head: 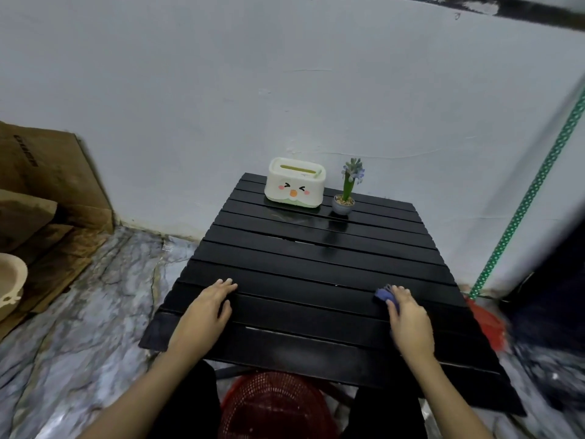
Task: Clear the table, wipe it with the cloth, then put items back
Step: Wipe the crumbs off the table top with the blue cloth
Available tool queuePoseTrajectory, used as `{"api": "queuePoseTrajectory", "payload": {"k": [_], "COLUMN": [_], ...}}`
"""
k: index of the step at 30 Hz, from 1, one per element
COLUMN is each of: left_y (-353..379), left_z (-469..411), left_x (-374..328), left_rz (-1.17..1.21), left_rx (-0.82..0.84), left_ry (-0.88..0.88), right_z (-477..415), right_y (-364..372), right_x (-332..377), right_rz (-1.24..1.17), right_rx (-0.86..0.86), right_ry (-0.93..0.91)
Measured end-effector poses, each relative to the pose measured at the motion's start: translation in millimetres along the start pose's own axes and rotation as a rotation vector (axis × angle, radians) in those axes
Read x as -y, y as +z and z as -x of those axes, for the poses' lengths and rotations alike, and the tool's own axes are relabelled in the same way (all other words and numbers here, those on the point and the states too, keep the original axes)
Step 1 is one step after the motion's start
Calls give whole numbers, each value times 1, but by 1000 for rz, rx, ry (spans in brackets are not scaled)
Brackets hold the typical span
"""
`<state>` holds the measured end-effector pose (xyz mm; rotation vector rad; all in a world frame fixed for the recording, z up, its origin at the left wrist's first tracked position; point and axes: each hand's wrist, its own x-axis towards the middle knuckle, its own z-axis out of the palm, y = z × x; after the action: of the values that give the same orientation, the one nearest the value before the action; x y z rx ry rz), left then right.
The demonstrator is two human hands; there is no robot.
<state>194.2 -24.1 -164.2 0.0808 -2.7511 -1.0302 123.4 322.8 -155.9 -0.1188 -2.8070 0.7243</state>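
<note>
A black slatted table (316, 264) stands against the white wall. At its far edge sit a cream tissue box with a cartoon face (296, 182) and, just right of it, a small potted flower (345, 198). My left hand (210, 307) rests flat on the near left part of the tabletop, holding nothing. Over at the near right, my right hand (408, 318) presses a blue cloth (386, 296) onto the slats; only a corner of the cloth shows past my fingers.
A red mesh basket (275, 407) sits under the table's near edge, between my legs. Cardboard boxes (53, 185) and a beige bowl (9, 283) stand on the floor at left. A green dotted broom handle (525, 198) leans on the wall at right.
</note>
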Motion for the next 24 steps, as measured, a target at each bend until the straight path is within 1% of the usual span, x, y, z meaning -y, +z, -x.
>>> {"api": "queuePoseTrajectory", "payload": {"k": [2, 5, 8, 10, 13, 15, 17, 21, 24], "left_y": [1, 2, 1, 0, -1, 0, 0, -1, -1], "left_z": [0, 1, 1, 1, 2, 3, 2, 2, 2], "left_x": [2, 2, 0, -1, -1, 0, 0, 1, 1], "left_rz": [-25, -38, -35, -33, -34, -33, -35, -25, -20], "left_rx": [-1, 2, -3, -2, 14, 17, 15, 18, 19], "left_ry": [8, 10, 0, -2, -5, -3, -1, 0, -4], "right_z": [-6, -2, 26, 47, 69, 76, 76, 58, 32], "right_y": [22, 57, 80, 78, 56, 36, 15, -29, -55], "right_x": [32, 96, 148, 156, 129, 98, 61, -24, -68], "right_rz": [-6, -37, -86, -106, -111, -128, -129, -56, -3], "right_rx": [21, 135, 269, 338, 395, 383, 334, 165, 27], "right_ry": [-26, -165, -337, -436, -520, -505, -434, -202, -29]}}
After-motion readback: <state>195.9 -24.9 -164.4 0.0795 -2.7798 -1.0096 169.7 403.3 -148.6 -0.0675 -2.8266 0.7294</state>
